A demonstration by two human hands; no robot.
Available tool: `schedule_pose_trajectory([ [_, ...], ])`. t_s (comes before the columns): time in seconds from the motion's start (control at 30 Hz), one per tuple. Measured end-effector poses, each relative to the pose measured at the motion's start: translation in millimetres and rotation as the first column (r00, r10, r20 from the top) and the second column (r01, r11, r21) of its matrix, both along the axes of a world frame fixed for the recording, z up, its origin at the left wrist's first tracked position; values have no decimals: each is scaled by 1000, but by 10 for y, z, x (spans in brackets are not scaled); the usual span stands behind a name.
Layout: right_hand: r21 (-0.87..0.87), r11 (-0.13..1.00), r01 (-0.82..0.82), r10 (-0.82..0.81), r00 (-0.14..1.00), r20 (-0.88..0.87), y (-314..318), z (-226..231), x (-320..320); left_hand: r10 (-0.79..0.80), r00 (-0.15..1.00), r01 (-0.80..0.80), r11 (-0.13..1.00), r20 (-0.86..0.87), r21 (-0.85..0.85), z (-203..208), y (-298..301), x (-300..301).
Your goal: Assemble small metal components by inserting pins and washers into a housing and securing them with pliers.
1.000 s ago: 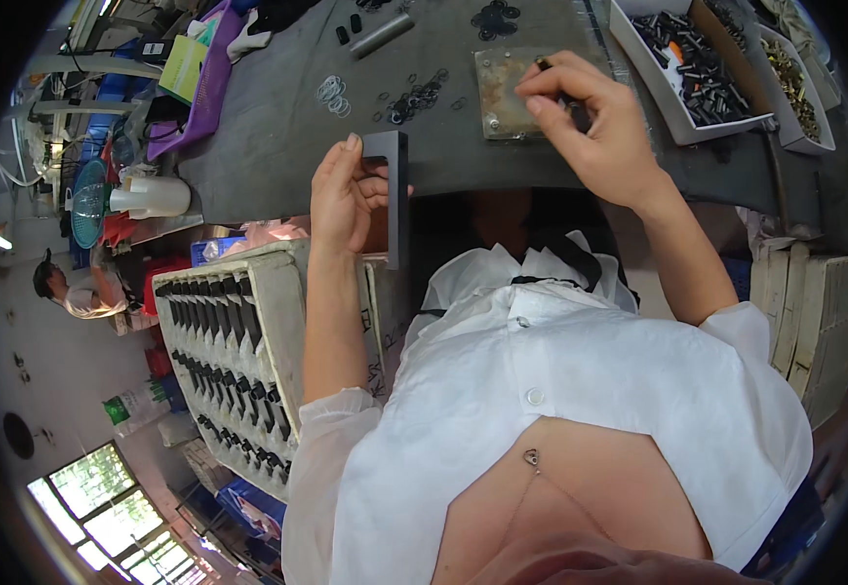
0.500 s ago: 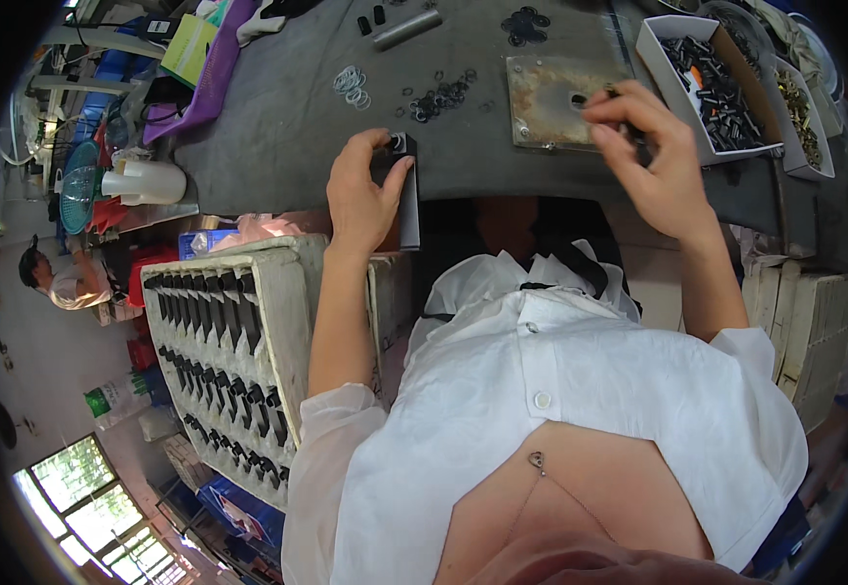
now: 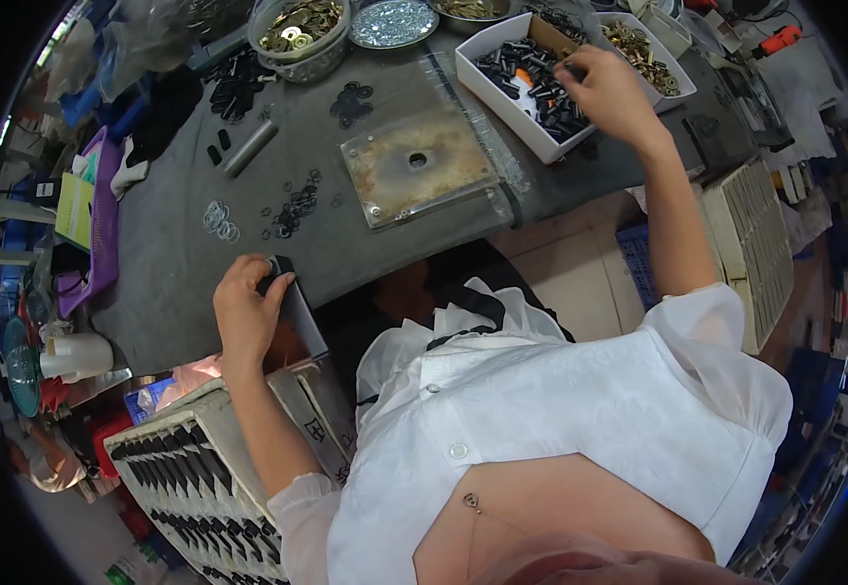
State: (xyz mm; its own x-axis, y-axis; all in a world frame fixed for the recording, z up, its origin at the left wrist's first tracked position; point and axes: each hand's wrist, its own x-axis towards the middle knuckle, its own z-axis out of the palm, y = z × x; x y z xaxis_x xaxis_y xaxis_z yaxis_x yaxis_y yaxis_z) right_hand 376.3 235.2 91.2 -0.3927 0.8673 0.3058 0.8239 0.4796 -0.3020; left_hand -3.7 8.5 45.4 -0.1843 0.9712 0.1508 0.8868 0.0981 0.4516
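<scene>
Right hand relocated to the parts box.
Right hand (image 3: 607, 90) has left the metal plate (image 3: 422, 174), pinching among black parts in the white box (image 3: 502, 44), upper right; left hand (image 3: 248, 310) grips the dark flat panel (image 3: 297, 314), centre left.

The right hand (image 3: 611, 90) reaches into a white box of small black parts (image 3: 526, 83) at the far side of the grey bench (image 3: 180, 263), fingers curled among them. The left hand (image 3: 246, 310) grips a flat dark plate (image 3: 299, 317) at the bench's near edge. Between them lies a worn metal plate with a centre hole (image 3: 419, 175), beside scattered black rings (image 3: 292, 205).
</scene>
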Motion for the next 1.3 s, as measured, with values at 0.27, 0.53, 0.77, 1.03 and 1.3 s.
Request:
schedule_pose_trajectory([
  [0.27,-215,963,-163,216,943,251,349,-239,-311,-413,-90,-255,889,906,380,-475,-96,145],
  [0.53,-206,969,-134,190,941,281,345,-252,-391,-301,-574,-293,944,761,152,-523,-185,310],
  [0.77,-94,977,-192,189,981,-38,-105,148,-460,-325,-594,-301,938,736,172,-551,-183,323],
  [1.03,-151,735,-661,581,729,-362,-1209,-358,-1550,-229,-508,-324,944,830,62,-593,-187,382],
  [1.3,-143,738,-659,649,752,-114,-1384,-715,-1967,-308,-417,-459,883,855,94,-707,-556,41],
])
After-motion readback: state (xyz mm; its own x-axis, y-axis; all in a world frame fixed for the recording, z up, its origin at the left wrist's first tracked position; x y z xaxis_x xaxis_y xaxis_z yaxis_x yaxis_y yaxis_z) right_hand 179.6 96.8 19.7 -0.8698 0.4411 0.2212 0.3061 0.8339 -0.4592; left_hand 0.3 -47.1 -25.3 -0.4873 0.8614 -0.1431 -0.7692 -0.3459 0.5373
